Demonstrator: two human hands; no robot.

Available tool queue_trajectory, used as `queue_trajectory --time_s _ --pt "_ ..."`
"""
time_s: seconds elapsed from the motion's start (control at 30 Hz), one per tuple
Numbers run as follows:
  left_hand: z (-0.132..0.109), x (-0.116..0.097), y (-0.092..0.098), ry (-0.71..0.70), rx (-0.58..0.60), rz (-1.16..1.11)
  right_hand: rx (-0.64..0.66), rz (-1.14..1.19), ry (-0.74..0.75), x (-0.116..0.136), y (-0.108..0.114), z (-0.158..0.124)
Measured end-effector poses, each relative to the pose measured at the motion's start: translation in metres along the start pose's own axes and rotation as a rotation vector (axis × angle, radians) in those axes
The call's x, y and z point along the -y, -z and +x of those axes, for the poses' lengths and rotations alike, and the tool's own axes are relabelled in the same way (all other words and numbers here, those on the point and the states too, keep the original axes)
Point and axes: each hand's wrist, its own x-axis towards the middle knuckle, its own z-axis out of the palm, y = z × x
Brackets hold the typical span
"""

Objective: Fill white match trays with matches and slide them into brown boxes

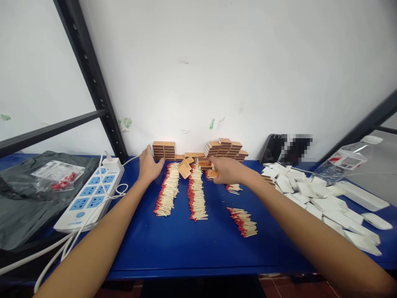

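Loosely spread, your left hand [149, 166] flanks matchboxes [159, 150] stacked against the wall [198, 82]; your right hand [226, 169] is at others, its pinch unclear. Many are piled; matches [169, 190] lie loose, unboxed.

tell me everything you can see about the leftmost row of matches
The leftmost row of matches is a long, dense strip lying on the blue tabletop, running away toward the matchbox stack. Its pale sticks look wooden and lie mostly crosswise, red heads to the left, with uneven edges. No burnt heads are evident. The left hand is beside its far end, not gripping it. Loose matchboxes sit at its far right; whether they touch it is unclear.
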Motion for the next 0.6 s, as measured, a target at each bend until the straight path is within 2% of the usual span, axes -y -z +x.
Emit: queue_trajectory --time_s 0.2,0.27,0.4,0.6 --pt "0.0 0.002 -0.001 -0.001 -0.002 -0.005 0.038 0.064 0.008 -0.023 0.025 0.001" --pt "0.0 0.003 -0.002 -0.002 -0.005 -0.011 -0.004 0.105 0.033 -0.025 0.029 0.005" --pt "0.001 0.003 -0.002 -0.007 -0.003 -0.013 -0.047 0.101 0.12 -0.018 0.021 0.014" --pt "0.001 0.002 -0.001 -0.012 0.007 0.003 -0.022 0.013 0.092 -0.006 0.004 0.002"
